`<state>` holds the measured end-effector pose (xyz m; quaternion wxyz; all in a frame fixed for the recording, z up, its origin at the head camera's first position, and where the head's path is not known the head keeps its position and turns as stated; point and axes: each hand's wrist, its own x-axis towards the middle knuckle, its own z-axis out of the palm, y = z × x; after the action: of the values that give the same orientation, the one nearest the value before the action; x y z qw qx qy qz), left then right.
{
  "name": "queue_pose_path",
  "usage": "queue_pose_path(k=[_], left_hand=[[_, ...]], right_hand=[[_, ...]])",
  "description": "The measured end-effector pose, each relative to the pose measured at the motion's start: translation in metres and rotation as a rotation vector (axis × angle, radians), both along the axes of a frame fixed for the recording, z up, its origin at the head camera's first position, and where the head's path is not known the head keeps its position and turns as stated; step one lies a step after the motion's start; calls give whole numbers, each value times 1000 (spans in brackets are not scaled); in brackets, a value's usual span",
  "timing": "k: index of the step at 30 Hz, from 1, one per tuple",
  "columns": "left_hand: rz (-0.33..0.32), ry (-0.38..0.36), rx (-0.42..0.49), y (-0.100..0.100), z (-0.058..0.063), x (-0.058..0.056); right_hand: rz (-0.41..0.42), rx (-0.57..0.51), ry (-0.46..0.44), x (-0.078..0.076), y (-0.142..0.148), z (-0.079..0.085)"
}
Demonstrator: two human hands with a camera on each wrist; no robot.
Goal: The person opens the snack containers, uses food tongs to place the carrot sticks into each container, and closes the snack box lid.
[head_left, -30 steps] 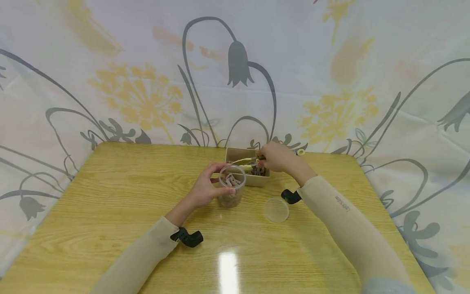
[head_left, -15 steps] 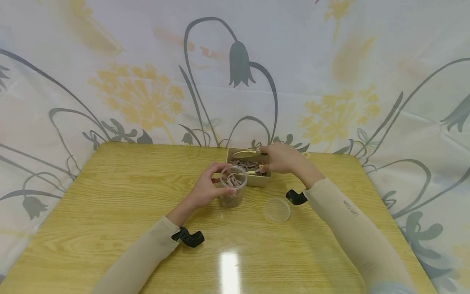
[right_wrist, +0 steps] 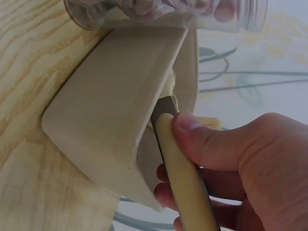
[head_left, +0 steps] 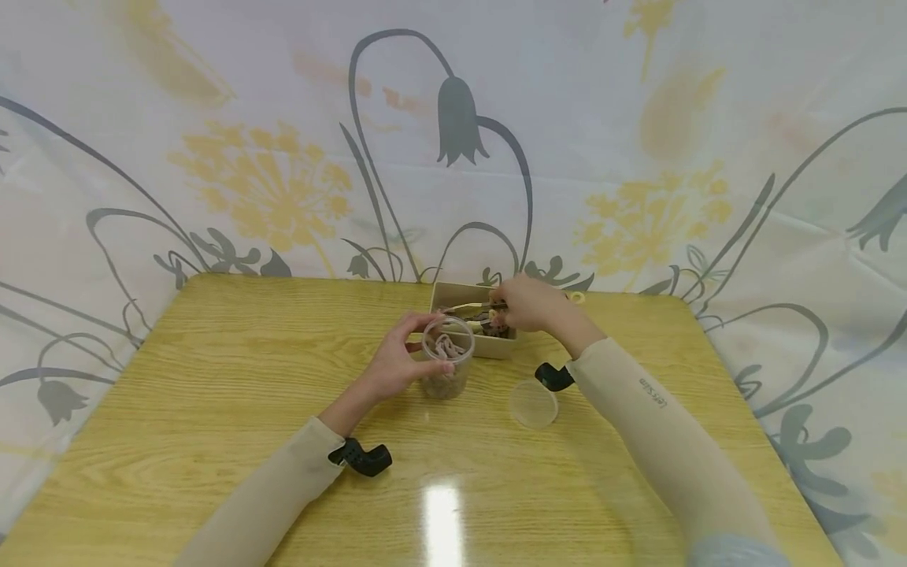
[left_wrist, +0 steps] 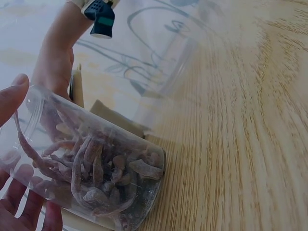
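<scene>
My left hand (head_left: 397,364) grips a clear plastic jar (head_left: 445,383) round its upper part, thumb on the near side. Wrinkled greyish-pink dried strips (left_wrist: 96,166) fill much of the jar, which stands upright and uncapped. Just behind it is a beige rectangular box (right_wrist: 96,106) holding more dark strips. Above the box's right end, my right hand (head_left: 533,303) holds a pair of tongs (right_wrist: 182,173) with cream handles, thumb on one arm and fingers round the other. The tongs' cream tips reach down inside the box, partly hidden by its wall in the right wrist view.
A round translucent lid (head_left: 533,405) lies flat on the wood-grain table (head_left: 248,425), right of the jar and in front of the box. Behind the table's back edge hangs a flower-patterned cloth (head_left: 283,157). Black wrist cameras (head_left: 361,458) sit below both hands.
The tongs' arms spread wide over the box half a second ago and are now closer together. My right hand has shifted slightly left since then. The left hand and jar stay put.
</scene>
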<state>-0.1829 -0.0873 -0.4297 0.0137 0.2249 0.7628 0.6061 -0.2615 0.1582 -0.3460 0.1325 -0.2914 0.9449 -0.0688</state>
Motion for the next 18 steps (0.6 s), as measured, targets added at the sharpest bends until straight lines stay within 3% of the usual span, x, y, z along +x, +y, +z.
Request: queue_pose_path(k=[9, 18], left_hand=[[-6, -8, -15, 2, 0, 0], [-7, 5, -13, 0, 1, 0]], right_hand=[[49, -54, 103, 5, 10, -2], [-8, -147, 97, 11, 28, 6]])
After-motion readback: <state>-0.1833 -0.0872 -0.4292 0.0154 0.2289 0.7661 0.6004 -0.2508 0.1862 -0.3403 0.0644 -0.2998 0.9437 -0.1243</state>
